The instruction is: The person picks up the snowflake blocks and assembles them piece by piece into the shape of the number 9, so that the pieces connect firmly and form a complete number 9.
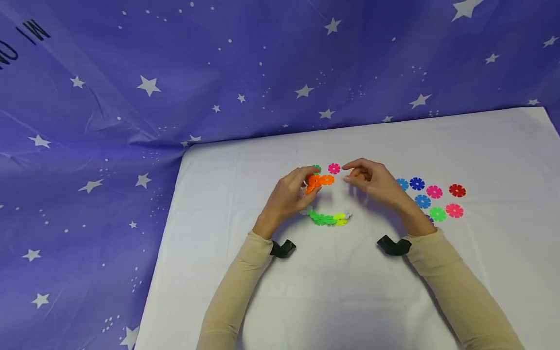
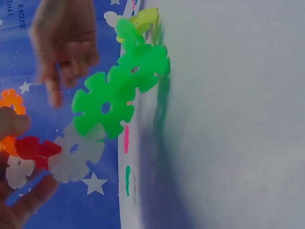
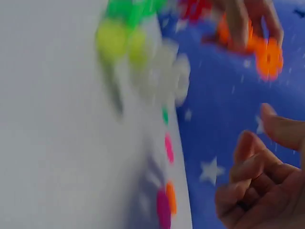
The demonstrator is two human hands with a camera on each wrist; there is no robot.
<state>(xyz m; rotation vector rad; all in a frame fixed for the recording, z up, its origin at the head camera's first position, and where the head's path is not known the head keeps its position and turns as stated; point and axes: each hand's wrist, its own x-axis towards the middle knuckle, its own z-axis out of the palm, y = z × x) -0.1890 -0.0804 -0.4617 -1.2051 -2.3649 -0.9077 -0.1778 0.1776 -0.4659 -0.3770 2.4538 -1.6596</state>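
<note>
One curved chain of flower-shaped discs (image 2: 88,112) hung above the white table (image 1: 315,291), pinched near its orange end by the left hand (image 1: 288,192), apparently to leave the outermost orange disc (image 1: 327,180) exposed. Facing that end, the right hand (image 1: 374,181) held nothing, thumb and loosely bent fingers parted. Loose discs (image 1: 450,212) lay flat to its right, probably spread for easy picking.

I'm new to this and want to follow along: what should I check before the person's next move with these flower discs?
1. Left hand holds the disc chain: ok.
2. Right hand has a disc ready: not ok, it holds nothing.
3. Orange disc sticks out from the left hand: ok.
4. Loose discs lie near the right hand: ok.
5. Chain tightly joined throughout: cannot tell.
</note>
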